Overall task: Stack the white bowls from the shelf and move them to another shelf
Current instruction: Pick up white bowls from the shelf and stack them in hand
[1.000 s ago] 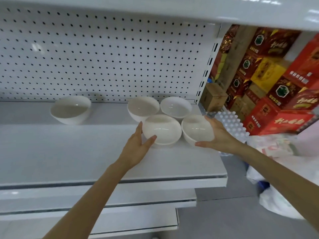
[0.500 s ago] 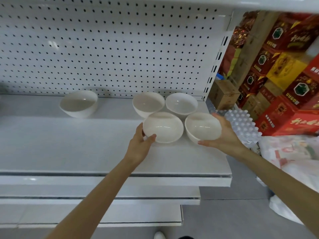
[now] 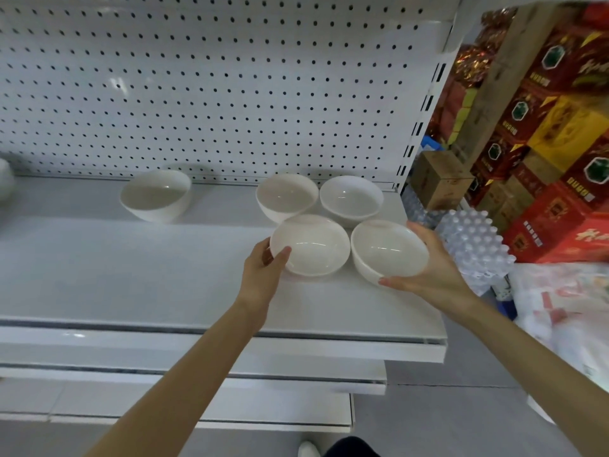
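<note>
Both hands were on the front pair. The left hand (image 3: 262,275) pinched the near-left rim of the front-left bowl (image 3: 316,247), thumb hooked over the lip and fingers tucked against the outer wall. The right hand (image 3: 431,268) cupped the front-right bowl (image 3: 390,250) from its right side, thumb laid along the near wall and fingers curled round the far edge. Those two white bowls sat side by side near the right end of the white shelf (image 3: 131,275), just apart from each other; whether either had lifted clear of the surface could not be told. Right behind them stood the back-left bowl (image 3: 286,196) and the back-right bowl (image 3: 351,199), rims close together, near the pegboard panel (image 3: 214,94). A lone bowl (image 3: 155,194) sat well off to the left, untouched. Beyond the shelf's right end were a shrink-wrapped pack of bottles (image 3: 471,240) and stacked red cartons (image 3: 560,212).
</note>
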Motion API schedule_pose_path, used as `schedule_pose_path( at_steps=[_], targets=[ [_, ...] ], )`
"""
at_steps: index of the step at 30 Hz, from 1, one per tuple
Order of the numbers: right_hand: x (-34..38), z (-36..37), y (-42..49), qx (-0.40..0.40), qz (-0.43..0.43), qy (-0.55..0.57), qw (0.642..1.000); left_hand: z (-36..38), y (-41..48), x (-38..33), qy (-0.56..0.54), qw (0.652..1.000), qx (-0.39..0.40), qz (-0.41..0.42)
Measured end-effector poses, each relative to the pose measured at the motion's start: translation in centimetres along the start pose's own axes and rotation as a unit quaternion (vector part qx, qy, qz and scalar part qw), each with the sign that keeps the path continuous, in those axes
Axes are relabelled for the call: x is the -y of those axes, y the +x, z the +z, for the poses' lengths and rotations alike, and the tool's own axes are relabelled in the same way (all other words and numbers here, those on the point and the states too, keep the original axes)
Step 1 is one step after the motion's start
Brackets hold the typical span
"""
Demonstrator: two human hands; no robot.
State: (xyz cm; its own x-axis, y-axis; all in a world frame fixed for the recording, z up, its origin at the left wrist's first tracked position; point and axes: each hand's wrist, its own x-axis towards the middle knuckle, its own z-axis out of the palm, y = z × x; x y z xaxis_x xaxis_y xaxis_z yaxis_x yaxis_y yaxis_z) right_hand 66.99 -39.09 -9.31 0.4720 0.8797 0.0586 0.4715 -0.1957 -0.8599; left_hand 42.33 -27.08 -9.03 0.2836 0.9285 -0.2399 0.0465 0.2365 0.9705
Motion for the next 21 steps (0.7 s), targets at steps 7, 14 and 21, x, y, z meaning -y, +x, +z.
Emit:
schedule_pose_path(
  at_steps=[7, 14, 21],
  targets=[
    [0.8, -0.4, -0.7, 0.005, -0.010, 0.000, 1.000, 0.1, 0.5, -0.2, -0.096, 0.994, 0.044, -0.007],
    [1.8, -0.6, -0.9, 0.004, -0.023, 0.006, 1.000, -0.1, 0.6, -0.2, -0.051, 0.998, 0.029, 0.018],
    [4.5, -0.6, -0.9, 0.024, -0.050, -0.005, 0.998, -1.0, 0.0, 0.3, -0.072, 0.997, 0.012, 0.028]
  ],
)
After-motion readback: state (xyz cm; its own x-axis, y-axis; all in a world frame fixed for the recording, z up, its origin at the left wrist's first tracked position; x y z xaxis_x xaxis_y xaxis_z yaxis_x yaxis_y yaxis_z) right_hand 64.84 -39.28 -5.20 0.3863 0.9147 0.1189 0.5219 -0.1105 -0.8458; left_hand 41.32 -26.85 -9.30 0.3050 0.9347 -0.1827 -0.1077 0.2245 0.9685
